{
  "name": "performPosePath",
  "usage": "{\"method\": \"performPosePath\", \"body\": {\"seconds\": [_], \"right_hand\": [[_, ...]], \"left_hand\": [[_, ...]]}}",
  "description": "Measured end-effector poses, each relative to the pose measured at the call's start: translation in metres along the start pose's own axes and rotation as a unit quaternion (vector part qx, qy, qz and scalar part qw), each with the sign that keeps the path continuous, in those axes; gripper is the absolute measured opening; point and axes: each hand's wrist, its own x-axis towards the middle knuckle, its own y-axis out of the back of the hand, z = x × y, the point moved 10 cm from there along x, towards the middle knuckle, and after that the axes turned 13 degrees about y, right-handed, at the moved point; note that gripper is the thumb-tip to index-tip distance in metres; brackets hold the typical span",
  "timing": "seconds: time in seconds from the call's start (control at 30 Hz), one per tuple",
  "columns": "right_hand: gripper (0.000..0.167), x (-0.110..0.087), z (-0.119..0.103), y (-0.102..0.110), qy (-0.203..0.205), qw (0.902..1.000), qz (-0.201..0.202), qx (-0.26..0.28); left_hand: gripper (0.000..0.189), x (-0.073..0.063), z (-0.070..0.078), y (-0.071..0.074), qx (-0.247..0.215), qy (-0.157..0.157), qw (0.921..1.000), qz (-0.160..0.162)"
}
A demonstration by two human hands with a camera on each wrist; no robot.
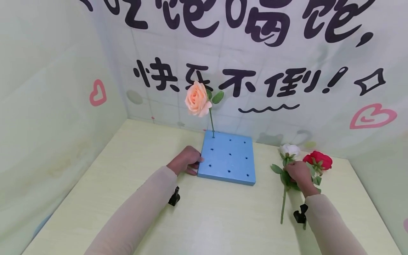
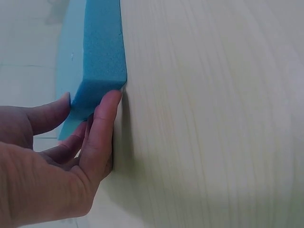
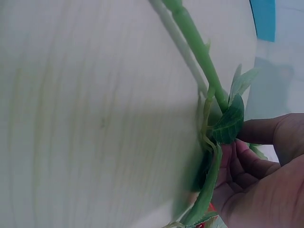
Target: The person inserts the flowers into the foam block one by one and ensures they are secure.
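A blue foam board (image 1: 220,159) with rows of small holes lies on the table. My left hand (image 1: 188,161) grips its left edge, thumb on the top face and fingers against the side, as the left wrist view shows at the corner of the foam. In a hole at the board's back left stands a peach rose (image 1: 197,100), upright on its thin stem. Over to the right, my right hand (image 1: 299,173) pinches the stem of a white rose (image 1: 289,150) among its leaves. The green stem (image 3: 197,47) slants away from the fingers in the right wrist view.
A red rose (image 1: 318,159) lies beside the white one, partly behind my right hand. The pale wooden table (image 1: 220,219) meets a white printed cloth (image 1: 204,49) at the back and more cloth at both sides. Black mounts (image 1: 174,196) sit at both wrists.
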Motion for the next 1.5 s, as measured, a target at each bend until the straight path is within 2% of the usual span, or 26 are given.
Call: {"method": "performPosePath", "body": {"seconds": [0.4, 0.73, 0.93, 1.13, 1.5], "right_hand": [[0.033, 0.005, -0.005, 0.002, -0.004, 0.9996, 0.003, 0.029], [0.016, -0.001, -0.019, 0.019, 0.008, 0.998, 0.024, 0.059], [0.021, -0.003, -0.028, 0.037, 0.016, 0.997, 0.065, 0.039], [0.029, -0.009, -0.043, 0.051, 0.013, 0.9929, 0.105, 0.054], [0.031, -0.019, -0.075, 0.073, 0.044, 0.9852, 0.164, 0.023]], "left_hand": [[0.015, 0.0, 0.0, 0.005, -0.007, 0.008, 0.9999, -0.006], [0.013, 0.0, 0.0, 0.005, -0.012, 0.003, 0.9999, -0.009], [0.012, 0.001, 0.001, 0.003, -0.005, 0.005, 1.0, -0.003], [0.014, 0.0, 0.002, 0.001, 0.0, 0.006, 0.9999, -0.01], [0.013, 0.001, 0.0, -0.001, -0.001, 0.008, 0.9999, -0.008]]}}
